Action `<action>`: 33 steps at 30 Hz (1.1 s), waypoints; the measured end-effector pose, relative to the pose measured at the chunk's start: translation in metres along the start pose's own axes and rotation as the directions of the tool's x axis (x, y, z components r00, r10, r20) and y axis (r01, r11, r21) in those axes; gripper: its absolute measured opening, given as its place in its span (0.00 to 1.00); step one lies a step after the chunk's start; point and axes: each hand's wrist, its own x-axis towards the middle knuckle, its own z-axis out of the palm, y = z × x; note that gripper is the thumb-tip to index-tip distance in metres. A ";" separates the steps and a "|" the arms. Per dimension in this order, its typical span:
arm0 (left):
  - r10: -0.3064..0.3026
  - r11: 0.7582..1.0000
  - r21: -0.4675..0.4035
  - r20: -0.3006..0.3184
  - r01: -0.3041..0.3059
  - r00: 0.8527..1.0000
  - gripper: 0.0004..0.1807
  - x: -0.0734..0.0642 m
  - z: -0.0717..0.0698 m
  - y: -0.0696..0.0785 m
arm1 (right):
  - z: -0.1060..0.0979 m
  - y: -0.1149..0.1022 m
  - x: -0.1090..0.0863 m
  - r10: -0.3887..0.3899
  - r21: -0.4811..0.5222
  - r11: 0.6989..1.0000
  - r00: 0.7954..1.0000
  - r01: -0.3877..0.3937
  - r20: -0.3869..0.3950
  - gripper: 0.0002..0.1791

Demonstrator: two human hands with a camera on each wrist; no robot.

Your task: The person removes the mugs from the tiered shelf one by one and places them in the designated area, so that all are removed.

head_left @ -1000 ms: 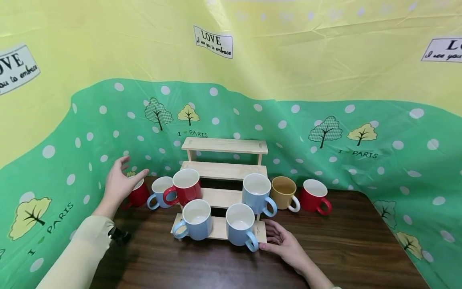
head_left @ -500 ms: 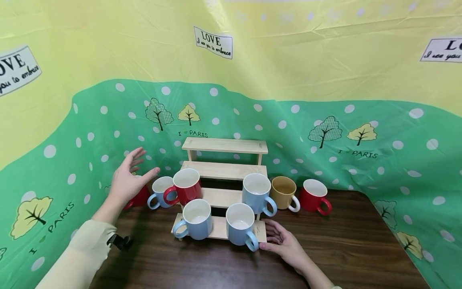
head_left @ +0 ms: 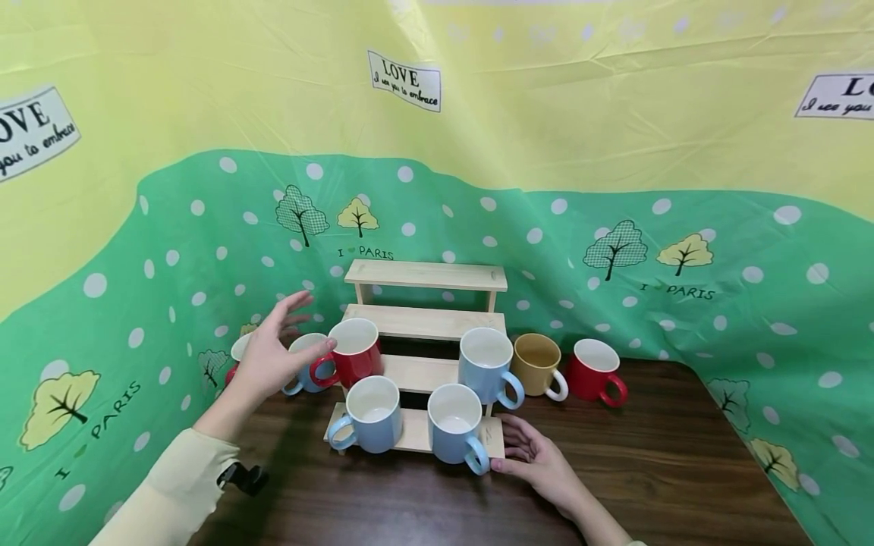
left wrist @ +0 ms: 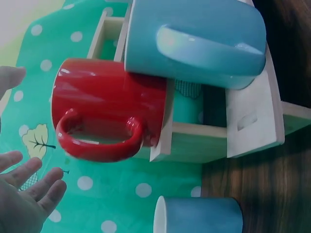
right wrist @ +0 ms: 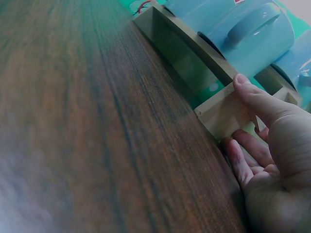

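Observation:
A stepped wooden rack (head_left: 423,373) bears a red mug (head_left: 358,364) and a light blue mug (head_left: 481,371) on its second step. Two more light blue mugs, the left one (head_left: 378,425) and the right one (head_left: 451,428), stand on the bottom step. My left hand (head_left: 269,356), fingers spread and holding nothing, is left of the red mug; its thumb overlaps the rim in the head view. A gap shows between its fingers (left wrist: 36,182) and that mug in the left wrist view. My right hand (right wrist: 277,150) grips the bottom step's right end, thumb on top, fingers below.
Behind my left hand on the dark wooden table (head_left: 655,462) are a partly hidden red mug (head_left: 240,347) and a light blue mug (head_left: 314,371). Right of the rack stand a mustard mug (head_left: 535,360) and a red mug (head_left: 589,378). A patterned curtain (head_left: 546,250) hangs behind and at the sides.
My left hand has moved right, from over the red table mug to beside the red mug on the rack, rising and then lowering slightly. My right hand and the mugs stay put.

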 end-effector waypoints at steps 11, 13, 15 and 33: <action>-0.007 1.000 0.025 0.030 0.006 1.000 0.53 0.000 0.020 0.001 | 0.000 0.000 0.000 0.000 0.001 1.000 1.000 0.000 0.002 0.44; -0.009 1.000 0.028 0.031 0.009 0.999 0.53 0.000 0.024 0.001 | 0.000 -0.001 -0.001 -0.001 0.002 1.000 1.000 0.001 0.003 0.44; -0.009 1.000 0.024 0.031 0.008 0.999 0.52 0.000 0.027 0.001 | 0.000 -0.001 -0.001 -0.006 0.001 1.000 1.000 0.006 0.005 0.44; -0.050 0.997 0.060 0.054 0.047 0.997 0.56 -0.002 0.050 -0.004 | 0.001 -0.002 -0.001 0.009 0.002 1.000 1.000 -0.009 -0.001 0.44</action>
